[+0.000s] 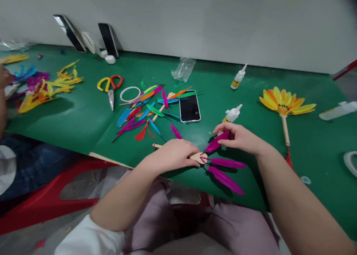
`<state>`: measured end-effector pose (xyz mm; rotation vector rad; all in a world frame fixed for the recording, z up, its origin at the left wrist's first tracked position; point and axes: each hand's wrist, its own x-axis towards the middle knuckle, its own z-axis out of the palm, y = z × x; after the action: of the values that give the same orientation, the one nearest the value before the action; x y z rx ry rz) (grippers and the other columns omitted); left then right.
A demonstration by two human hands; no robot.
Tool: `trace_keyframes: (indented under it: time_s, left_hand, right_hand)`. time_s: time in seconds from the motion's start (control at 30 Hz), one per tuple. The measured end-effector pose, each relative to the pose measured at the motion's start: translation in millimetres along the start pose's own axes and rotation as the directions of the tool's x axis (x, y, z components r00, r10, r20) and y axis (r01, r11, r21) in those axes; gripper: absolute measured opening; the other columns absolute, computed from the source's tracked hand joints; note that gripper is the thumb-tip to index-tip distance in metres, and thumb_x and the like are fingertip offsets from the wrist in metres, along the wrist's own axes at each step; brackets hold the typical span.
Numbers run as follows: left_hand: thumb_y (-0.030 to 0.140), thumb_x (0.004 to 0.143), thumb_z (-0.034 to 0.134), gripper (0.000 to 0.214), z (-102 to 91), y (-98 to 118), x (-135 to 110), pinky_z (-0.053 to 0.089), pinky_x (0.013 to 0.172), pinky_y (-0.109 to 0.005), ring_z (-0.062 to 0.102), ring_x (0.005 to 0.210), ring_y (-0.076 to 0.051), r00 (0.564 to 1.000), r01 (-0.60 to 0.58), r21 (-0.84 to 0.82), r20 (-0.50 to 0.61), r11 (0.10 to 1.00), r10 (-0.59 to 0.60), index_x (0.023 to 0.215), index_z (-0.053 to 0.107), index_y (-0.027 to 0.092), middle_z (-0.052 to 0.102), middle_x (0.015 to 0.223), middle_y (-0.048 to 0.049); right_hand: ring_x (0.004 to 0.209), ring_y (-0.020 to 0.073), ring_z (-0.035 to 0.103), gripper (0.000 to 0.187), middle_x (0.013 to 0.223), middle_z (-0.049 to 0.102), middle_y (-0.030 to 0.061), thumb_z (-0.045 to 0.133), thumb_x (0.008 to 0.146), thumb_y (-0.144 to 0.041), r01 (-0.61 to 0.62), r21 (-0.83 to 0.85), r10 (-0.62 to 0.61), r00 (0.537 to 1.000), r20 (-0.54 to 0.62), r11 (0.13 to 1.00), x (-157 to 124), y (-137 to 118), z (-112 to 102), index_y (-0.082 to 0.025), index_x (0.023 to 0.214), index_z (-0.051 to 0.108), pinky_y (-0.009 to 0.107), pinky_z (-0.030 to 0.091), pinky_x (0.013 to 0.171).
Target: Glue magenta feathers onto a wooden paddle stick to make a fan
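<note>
My left hand (175, 154) presses down on a wooden stick with a flat heart-shaped end (198, 157), fingers closed over it near the table's front edge. Two magenta feathers (226, 172) fan out from that end to the right. My right hand (240, 137) pinches a third magenta feather (216, 142), holding its quill at the stick's end. A small white glue bottle (232, 114) stands just behind my right hand.
A pile of coloured feathers (147, 108), a black phone (189, 110), scissors (111, 88) and a white ring (129, 94) lie on the green table (83, 117). A finished yellow feather fan (286, 106) lies right. Another person's arm (4, 95) and feathers are far left.
</note>
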<state>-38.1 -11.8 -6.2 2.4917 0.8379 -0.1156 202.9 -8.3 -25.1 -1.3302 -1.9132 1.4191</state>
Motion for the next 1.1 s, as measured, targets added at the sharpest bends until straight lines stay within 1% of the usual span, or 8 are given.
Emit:
trace_keyframes:
  time_s: [0.6, 0.93, 1.1]
  left_hand:
    - [0.051, 0.078, 0.047, 0.034, 2.8, -2.5, 0.8, 0.029, 0.053, -0.023, 0.054, 0.068, -0.015, 1.000, -0.005, 0.002, -0.004, 1.000, 0.005, 0.088, 0.062, 0.022, 0.060, 0.073, -0.0006]
    - [0.052, 0.077, 0.048, 0.035, 2.4, -1.9, 1.2, 0.029, 0.053, -0.023, 0.054, 0.068, -0.015, 1.000, 0.001, 0.009, 0.000, 1.000, -0.001, 0.087, 0.063, 0.021, 0.060, 0.072, -0.0009]
    - [0.051, 0.077, 0.048, 0.035, 2.4, -1.8, 1.4, 0.029, 0.053, -0.022, 0.054, 0.068, -0.015, 1.000, 0.003, 0.008, 0.001, 1.000, -0.003, 0.088, 0.062, 0.022, 0.060, 0.072, -0.0007]
  right_hand:
    - [0.069, 0.0120, 0.055, 0.027, 0.080, 0.056, 0.0001, 0.056, 0.073, -0.030, -0.021, 0.022, 0.019, 0.996, 0.091, 1.000, -0.8, -3.2, -0.8, -0.021, 0.097, 0.051, 0.026, 0.044, 0.064]
    - [0.070, 0.0125, 0.055, 0.028, 0.080, 0.056, -0.0002, 0.058, 0.071, -0.030, -0.003, 0.002, 0.003, 0.996, 0.086, 1.000, -0.2, -2.4, -1.4, -0.022, 0.098, 0.051, 0.026, 0.044, 0.065]
    - [0.071, 0.0130, 0.056, 0.029, 0.081, 0.056, -0.0001, 0.057, 0.073, -0.030, -0.031, 0.016, 0.029, 0.994, 0.105, 0.999, -0.4, -2.3, -1.8, -0.023, 0.100, 0.050, 0.027, 0.044, 0.066]
